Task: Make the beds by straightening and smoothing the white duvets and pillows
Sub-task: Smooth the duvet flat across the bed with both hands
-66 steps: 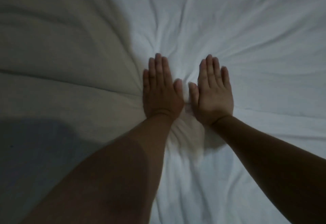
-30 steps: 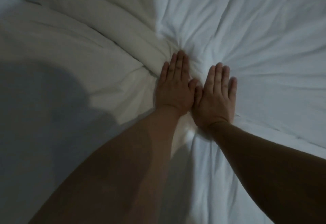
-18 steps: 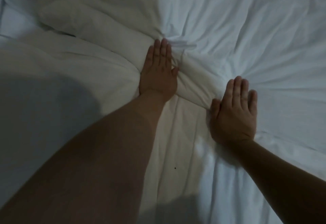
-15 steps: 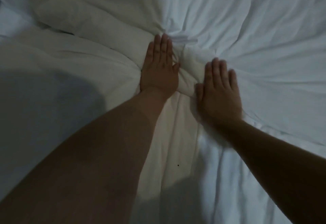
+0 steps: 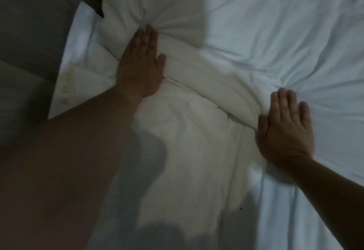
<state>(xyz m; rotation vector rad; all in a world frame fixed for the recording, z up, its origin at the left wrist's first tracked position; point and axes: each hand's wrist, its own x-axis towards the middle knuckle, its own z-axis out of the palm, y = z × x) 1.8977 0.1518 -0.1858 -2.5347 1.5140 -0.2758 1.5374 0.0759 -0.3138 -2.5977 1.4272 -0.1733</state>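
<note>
Duvet (image 5: 189, 151) fills the bed under both arms and looks soft, light and puffy; it creases easily, so flat palms or a pinch at an edge suit it. Right hand (image 5: 285, 129) presses flat with straight fingers, and left hand (image 5: 140, 64) farther off does the same, with a bunched fold (image 5: 206, 80) between them. The light is dim: the white flap (image 5: 78, 56) and dark area (image 5: 29, 33) far left are unclear, and the bed edges are cut off.

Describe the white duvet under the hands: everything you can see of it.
The white duvet looks like soft, padded cotton and fills most of the view, dimly lit, its near part in shadow. It is creased all over. A puffy ridge runs from the left hand to the right hand, which both press flat on it, fingers straight. Creases fan out beyond each set of fingertips.
</note>
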